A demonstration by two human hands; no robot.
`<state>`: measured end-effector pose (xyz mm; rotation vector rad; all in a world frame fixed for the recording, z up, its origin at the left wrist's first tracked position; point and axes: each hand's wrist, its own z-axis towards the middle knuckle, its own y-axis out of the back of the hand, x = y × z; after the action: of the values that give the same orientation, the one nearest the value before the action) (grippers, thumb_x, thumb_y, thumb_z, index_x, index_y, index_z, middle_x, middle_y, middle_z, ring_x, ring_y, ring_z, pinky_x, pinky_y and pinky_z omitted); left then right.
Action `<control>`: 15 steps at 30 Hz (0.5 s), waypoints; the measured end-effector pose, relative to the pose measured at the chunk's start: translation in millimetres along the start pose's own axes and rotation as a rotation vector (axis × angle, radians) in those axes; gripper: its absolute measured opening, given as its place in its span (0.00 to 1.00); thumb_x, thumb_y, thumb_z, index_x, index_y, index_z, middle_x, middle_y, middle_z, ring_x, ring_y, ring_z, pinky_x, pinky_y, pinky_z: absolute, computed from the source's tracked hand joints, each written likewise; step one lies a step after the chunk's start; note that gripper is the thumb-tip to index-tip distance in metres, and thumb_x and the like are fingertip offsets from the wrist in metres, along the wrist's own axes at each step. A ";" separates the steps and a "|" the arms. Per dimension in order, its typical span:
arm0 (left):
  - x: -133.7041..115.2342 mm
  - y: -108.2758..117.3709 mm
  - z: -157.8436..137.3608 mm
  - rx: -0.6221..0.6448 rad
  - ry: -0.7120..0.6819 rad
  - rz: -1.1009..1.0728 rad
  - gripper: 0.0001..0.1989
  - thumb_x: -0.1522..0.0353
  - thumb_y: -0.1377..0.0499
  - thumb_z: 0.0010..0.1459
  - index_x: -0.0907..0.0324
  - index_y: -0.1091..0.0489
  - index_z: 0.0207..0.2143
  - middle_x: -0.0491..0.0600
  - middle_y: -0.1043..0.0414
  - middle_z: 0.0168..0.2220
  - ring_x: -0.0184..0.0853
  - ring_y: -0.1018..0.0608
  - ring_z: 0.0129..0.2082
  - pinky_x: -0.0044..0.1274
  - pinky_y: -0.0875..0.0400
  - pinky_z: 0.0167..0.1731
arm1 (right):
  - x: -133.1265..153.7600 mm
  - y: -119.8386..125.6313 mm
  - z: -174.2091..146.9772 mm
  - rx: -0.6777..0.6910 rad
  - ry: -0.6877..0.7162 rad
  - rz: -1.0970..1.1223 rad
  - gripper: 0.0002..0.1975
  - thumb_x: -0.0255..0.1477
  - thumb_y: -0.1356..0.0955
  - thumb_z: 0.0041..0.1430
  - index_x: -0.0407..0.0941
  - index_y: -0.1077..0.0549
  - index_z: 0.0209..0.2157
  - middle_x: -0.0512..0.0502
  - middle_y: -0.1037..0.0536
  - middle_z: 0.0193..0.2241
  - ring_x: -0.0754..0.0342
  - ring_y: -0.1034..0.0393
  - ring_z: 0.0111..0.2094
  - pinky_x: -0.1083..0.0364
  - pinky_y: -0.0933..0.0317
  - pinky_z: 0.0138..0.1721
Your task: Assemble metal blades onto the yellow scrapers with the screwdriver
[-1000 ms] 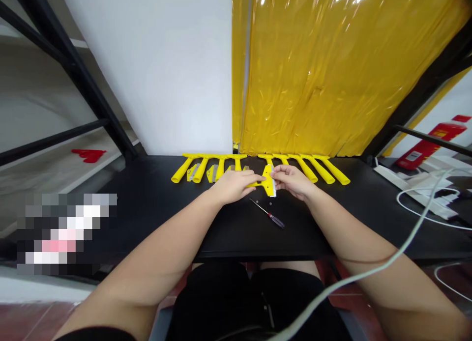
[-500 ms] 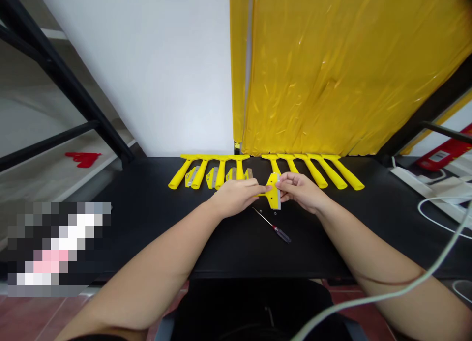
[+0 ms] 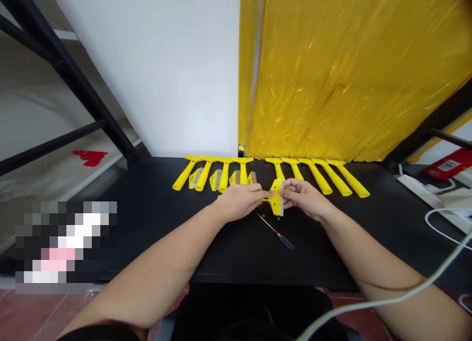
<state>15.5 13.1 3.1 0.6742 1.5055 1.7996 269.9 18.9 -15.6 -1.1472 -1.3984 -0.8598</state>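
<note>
A yellow scraper [image 3: 276, 206] is held above the black table with its wide head turned to the right. My left hand [image 3: 240, 201] is closed around its handle, which the fingers mostly hide. At the head's metal edge, a blade [image 3: 282, 207] is pinched between the thumb and fingers of my right hand [image 3: 303, 197]. Below the scraper lies a screwdriver [image 3: 283, 240] with a dark, see-through handle and a thin shaft. Two tiny ring-like pieces [image 3: 278, 218] rest near its tip; they are too small to name surely.
Yellow scraper handles [image 3: 183, 177] line the table's back left, with metal-edged yellow pieces [image 3: 215, 181] between them. More yellow handles [image 3: 338, 183] lie at back right. A white power strip [image 3: 420, 196] is at the right; a pale cable [image 3: 391, 299] crosses my right arm.
The whole view has shifted slightly, so everything sits a little lower and further right. Both hands keep their hold on the scraper, with no clear change in grip.
</note>
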 end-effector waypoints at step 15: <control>3.8 -5.7 -0.1 -0.065 -0.035 -0.015 0.20 0.66 0.45 0.73 0.46 0.30 0.64 0.46 0.22 0.46 0.34 0.19 0.42 0.24 0.28 0.35 | 0.4 0.8 0.8 0.006 -0.011 -0.004 0.26 0.41 0.16 0.45 0.44 0.28 0.35 0.51 0.19 0.25 0.58 0.23 0.25 0.59 0.24 0.29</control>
<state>14.0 16.5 -2.6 0.6569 1.4196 1.8084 270.5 19.9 -15.4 -1.1468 -1.4119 -0.8522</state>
